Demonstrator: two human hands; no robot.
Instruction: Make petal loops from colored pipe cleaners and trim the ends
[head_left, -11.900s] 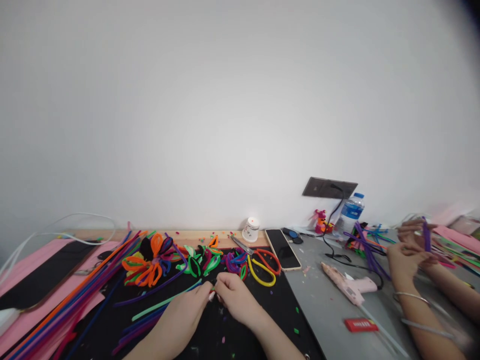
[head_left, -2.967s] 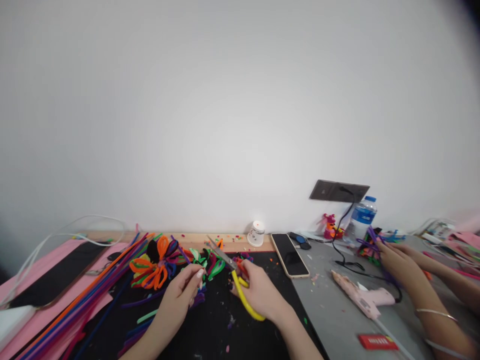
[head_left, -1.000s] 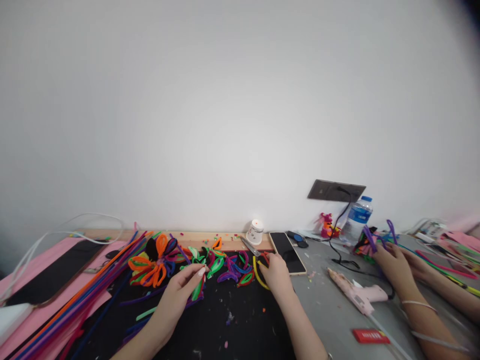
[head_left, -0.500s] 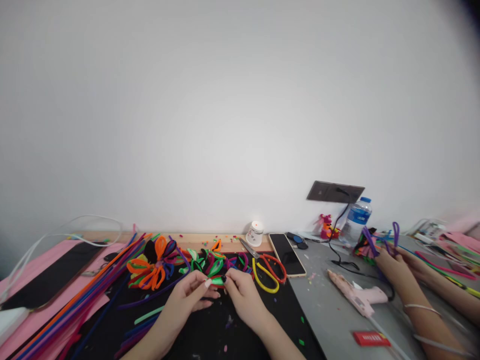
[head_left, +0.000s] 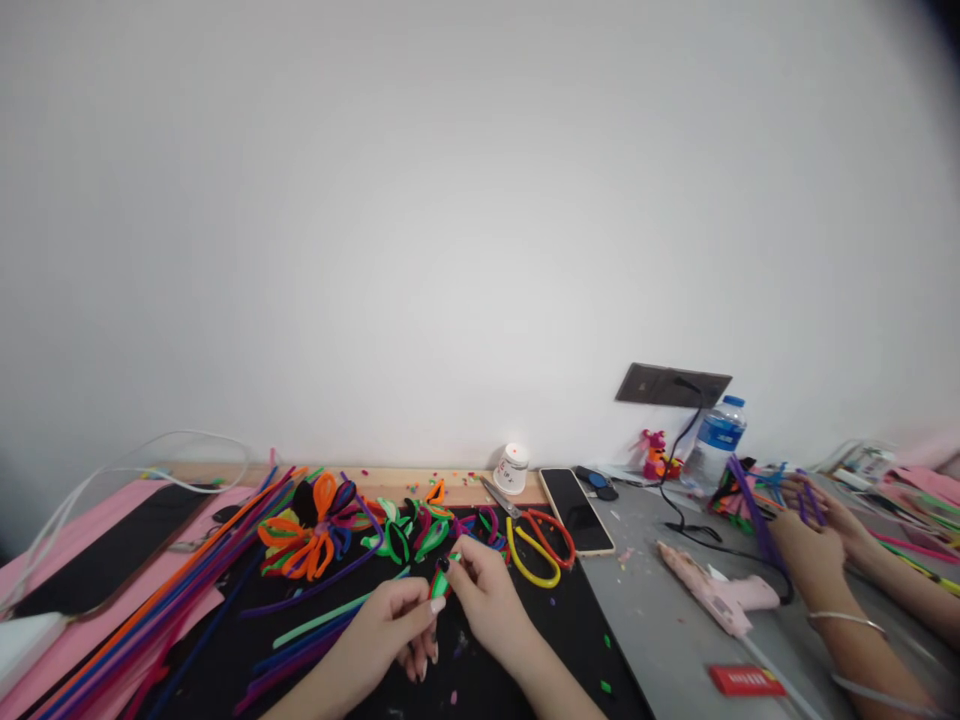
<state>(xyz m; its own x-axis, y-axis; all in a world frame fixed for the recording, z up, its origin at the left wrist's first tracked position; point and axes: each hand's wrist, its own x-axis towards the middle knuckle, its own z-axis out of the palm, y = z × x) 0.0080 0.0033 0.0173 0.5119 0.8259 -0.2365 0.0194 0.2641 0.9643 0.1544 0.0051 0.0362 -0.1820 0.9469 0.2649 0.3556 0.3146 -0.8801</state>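
Observation:
My left hand (head_left: 394, 632) and my right hand (head_left: 486, 603) meet over the black mat (head_left: 517, 660) and pinch a small green and red pipe-cleaner loop (head_left: 440, 580) between their fingertips. Behind them lie several bent pipe-cleaner petals (head_left: 420, 525) and an orange and purple pipe-cleaner flower (head_left: 311, 525). Scissors with a yellow and a red handle (head_left: 534, 540) rest just right of my right hand. Long straight pipe cleaners (head_left: 187, 590) stretch across the left of the mat.
A phone (head_left: 576, 510), a small white jar (head_left: 511, 468), a pink glue gun (head_left: 716, 588), a red lighter (head_left: 739, 681) and a water bottle (head_left: 712, 436) stand to the right. Another person's hands (head_left: 814, 535) work purple pipe cleaners there. Pink sheets (head_left: 45, 560) cover the left.
My right hand set the scissors down by the phone and came back to my left hand. Both hands, holding the green loop, have drawn slightly nearer to me.

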